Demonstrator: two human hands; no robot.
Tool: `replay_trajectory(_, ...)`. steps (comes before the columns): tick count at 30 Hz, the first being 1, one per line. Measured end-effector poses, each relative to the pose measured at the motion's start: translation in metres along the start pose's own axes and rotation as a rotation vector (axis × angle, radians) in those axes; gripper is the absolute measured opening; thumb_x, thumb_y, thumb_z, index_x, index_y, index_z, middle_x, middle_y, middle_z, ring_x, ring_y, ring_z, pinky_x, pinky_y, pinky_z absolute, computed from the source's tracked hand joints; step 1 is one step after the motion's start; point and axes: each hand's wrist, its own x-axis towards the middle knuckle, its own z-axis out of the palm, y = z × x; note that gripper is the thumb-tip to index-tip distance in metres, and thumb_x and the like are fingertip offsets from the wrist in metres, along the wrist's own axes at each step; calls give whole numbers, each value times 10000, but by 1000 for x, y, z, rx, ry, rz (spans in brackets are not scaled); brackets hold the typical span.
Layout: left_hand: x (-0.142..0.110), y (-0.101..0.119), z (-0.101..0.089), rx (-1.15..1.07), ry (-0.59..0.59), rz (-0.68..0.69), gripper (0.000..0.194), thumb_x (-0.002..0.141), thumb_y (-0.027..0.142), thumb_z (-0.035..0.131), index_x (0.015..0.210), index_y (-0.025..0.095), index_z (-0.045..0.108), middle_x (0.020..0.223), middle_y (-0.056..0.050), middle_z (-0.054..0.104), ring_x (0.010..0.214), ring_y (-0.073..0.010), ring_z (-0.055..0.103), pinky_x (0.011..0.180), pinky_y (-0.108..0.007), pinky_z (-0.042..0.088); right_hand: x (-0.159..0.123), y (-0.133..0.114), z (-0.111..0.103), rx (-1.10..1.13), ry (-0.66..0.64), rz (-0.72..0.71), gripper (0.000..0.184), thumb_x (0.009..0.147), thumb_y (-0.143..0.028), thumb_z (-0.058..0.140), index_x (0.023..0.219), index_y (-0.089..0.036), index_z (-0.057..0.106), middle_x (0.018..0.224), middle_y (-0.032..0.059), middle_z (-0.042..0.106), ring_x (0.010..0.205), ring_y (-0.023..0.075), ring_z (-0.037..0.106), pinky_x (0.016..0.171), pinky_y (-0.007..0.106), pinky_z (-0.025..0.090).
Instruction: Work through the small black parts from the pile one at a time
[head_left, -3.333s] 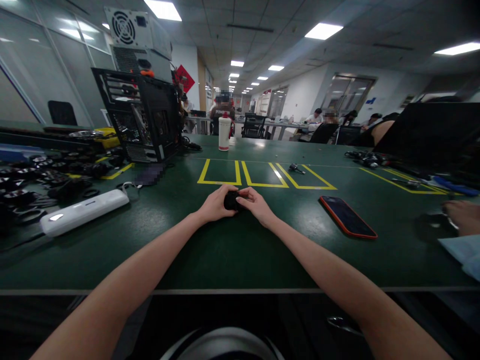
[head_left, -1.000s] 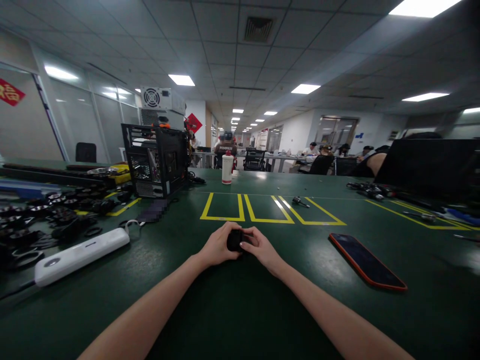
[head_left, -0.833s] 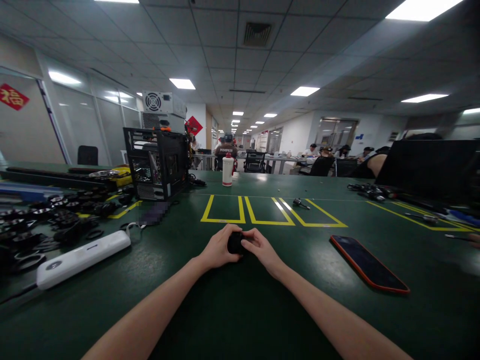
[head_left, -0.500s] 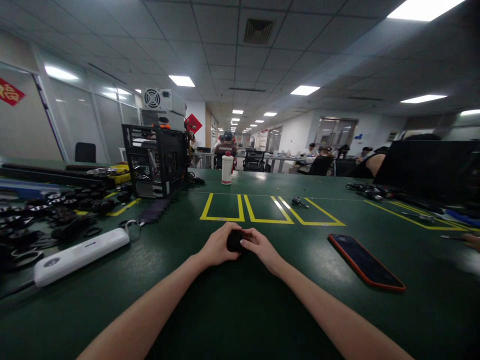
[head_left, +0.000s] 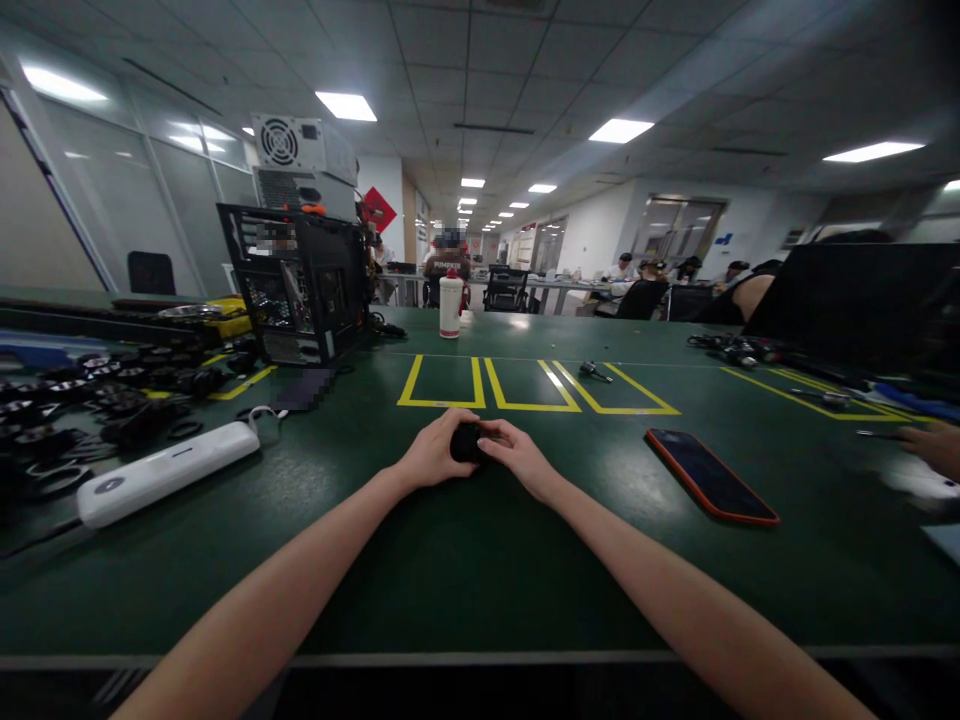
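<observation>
A small dark, roundish object (head_left: 464,443) rests at the table's middle between my hands; its kind cannot be made out. My left hand (head_left: 431,452) curves around its left side, thumb below and fingers over the top. On the other side, the fingertips and thumb of my right hand (head_left: 520,458) pinch its right edge. Both forearms lie over the green table (head_left: 480,580). Just beyond my hands are yellow tape outlines (head_left: 491,385), and a small dark tool with a metal shaft (head_left: 595,371) lies in the right one.
A phone in an orange case (head_left: 711,477) lies to the right; past it a co-worker's hand (head_left: 934,445) is at work. Left are a white power strip (head_left: 169,472), black parts (head_left: 105,400) and an open computer case (head_left: 300,285). A white bottle (head_left: 450,306) stands at the back.
My view has tilted downward, so the table's near edge shows again. Both hands keep their hold on the dark object with little visible movement. More of the co-worker's hand appears at right.
</observation>
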Motion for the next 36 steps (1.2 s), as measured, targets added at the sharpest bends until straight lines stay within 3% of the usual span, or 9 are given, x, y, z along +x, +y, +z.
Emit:
replay_trajectory(6,-1,-2,0,13,-2,-10,594,578,227,652,1102,223,373,1103,-41,484,1030,-215,488,881,-360,404,-3,0,3,34,-26,-67,325,630,-232,661,924,-210,523,985,7,562,959,156,537,893,341,397)
replay_trajectory(11,-6,-5,-4,28,-5,-19,596,580,251,658,1104,222,374,1102,-37,483,1029,-213,487,881,-357,402,0,1,7,-47,-5,-60,215,708,-320,583,889,-206,556,913,11,575,874,141,545,841,326,417)
replay_trajectory(15,-8,-5,-6,19,3,-23,585,581,243,654,1095,226,373,1089,-31,489,1017,-205,496,872,-346,406,3,3,8,-46,18,0,314,677,-298,618,969,-212,539,961,24,576,875,151,556,853,354,413)
replay_trajectory(23,-9,-4,-7,5,-6,-11,588,586,224,647,1104,222,369,1094,-38,483,1010,-206,493,864,-345,409,-2,5,6,11,-106,-78,368,604,-208,680,928,-223,506,1025,3,531,967,164,539,882,352,406)
replay_trajectory(29,-8,-4,-7,3,-8,-12,591,583,236,650,1103,218,370,1091,-40,484,1012,-208,490,866,-349,406,2,2,10,-49,-1,-56,196,682,-282,609,845,-207,531,881,0,557,832,139,553,815,337,431)
replay_trajectory(33,-9,-4,-7,-1,-9,-7,586,587,225,645,1103,226,366,1095,-34,480,1011,-202,491,867,-343,407,1,0,12,-84,21,-40,265,685,-274,606,928,-206,525,950,20,561,897,153,546,857,351,412)
replay_trajectory(36,-10,-5,-7,-8,-4,13,586,582,215,647,1095,223,366,1087,-35,479,1008,-199,490,862,-335,409,-2,0,11,-65,-37,-51,282,680,-257,614,937,-202,513,979,24,555,942,166,544,869,357,412)
